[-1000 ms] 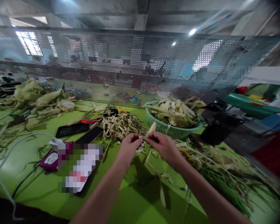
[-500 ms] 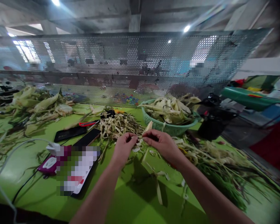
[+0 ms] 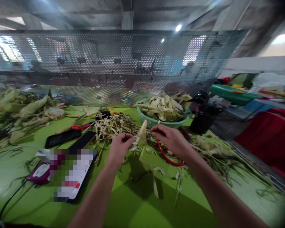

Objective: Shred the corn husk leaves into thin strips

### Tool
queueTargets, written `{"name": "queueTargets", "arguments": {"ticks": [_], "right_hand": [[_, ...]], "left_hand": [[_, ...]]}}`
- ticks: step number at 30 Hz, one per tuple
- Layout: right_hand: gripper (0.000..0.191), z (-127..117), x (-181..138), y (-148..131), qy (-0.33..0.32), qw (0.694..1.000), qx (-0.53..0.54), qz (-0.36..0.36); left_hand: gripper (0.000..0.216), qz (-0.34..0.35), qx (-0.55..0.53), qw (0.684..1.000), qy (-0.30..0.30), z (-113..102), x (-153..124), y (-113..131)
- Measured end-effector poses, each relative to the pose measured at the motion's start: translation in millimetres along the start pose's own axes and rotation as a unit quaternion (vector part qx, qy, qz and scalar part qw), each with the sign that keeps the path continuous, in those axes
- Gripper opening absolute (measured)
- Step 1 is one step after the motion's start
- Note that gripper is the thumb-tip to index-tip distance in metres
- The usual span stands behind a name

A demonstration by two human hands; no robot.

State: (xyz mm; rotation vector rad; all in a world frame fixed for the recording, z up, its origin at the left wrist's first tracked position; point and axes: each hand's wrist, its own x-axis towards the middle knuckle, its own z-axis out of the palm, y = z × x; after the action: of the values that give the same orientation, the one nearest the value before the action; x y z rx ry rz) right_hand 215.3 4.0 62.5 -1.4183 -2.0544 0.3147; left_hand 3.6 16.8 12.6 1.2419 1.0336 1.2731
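Note:
My left hand is closed in a pinch, and a pale pointed piece of corn husk rises from its fingertips. Just to the right, my right hand has its thumb and fingers pinched together, a small gap away from the husk. Whatever is between those fingers is too small to make out. Partly under my right hand lies a tool with a red looped handle, probably scissors. Small white husk scraps lie below my fingertips, and a thin husk strip rests nearer to me.
Behind my hands are a heap of dried husk pieces and a green basket full of husks. Phones, a purple power strip and a cable lie left. Husks pile at far left; a black container stands right. A perforated metal screen spans the back.
My hands have moved apart, the right one off the husk piece, which stays at my left fingertips. The red-handled tool under my right hand now shows. The view has turned slightly right.

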Motion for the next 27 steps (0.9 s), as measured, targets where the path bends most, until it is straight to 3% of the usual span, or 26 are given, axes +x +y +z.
{"name": "queueTargets", "arguments": {"ticks": [4,6,9,13,17,21,24,27], "right_hand": [[0.021,-14.5,-30.3,40.6,-0.118,0.972,-0.183,0.094],[0.036,-9.5,-44.4,51.9,-0.147,0.955,-0.240,0.091],[0.053,3.9,-53.8,52.1,-0.134,0.944,-0.286,0.101],[0.058,9.1,-48.7,43.2,-0.107,0.944,-0.287,0.125],[0.059,-7.8,-38.9,46.3,-0.088,0.960,-0.230,0.134],[0.047,-24.1,-28.0,45.1,-0.085,0.989,-0.051,0.106],[0.048,-24.1,-21.1,33.1,-0.108,0.982,0.095,0.122],[0.056,-17.8,-16.1,16.9,-0.126,0.975,0.147,0.108]], "left_hand": [[0.022,-0.023,-0.069,0.997,0.037,0.7,-1.4,3.1],[0.024,-0.032,-0.092,0.994,0.038,1.5,-1.6,3.6],[0.028,-0.043,-0.127,0.990,0.041,2.2,-1.3,3.0],[0.032,-0.053,-0.158,0.985,0.047,1.6,-0.3,1.4],[0.033,-0.066,-0.174,0.981,0.059,0.7,0.8,1.0],[0.032,-0.063,-0.190,0.977,0.073,0.0,0.9,2.9],[0.032,-0.054,-0.202,0.973,0.097,-1.0,0.7,5.3],[0.030,-0.044,-0.209,0.970,0.119,-2.4,0.3,7.3]]}}
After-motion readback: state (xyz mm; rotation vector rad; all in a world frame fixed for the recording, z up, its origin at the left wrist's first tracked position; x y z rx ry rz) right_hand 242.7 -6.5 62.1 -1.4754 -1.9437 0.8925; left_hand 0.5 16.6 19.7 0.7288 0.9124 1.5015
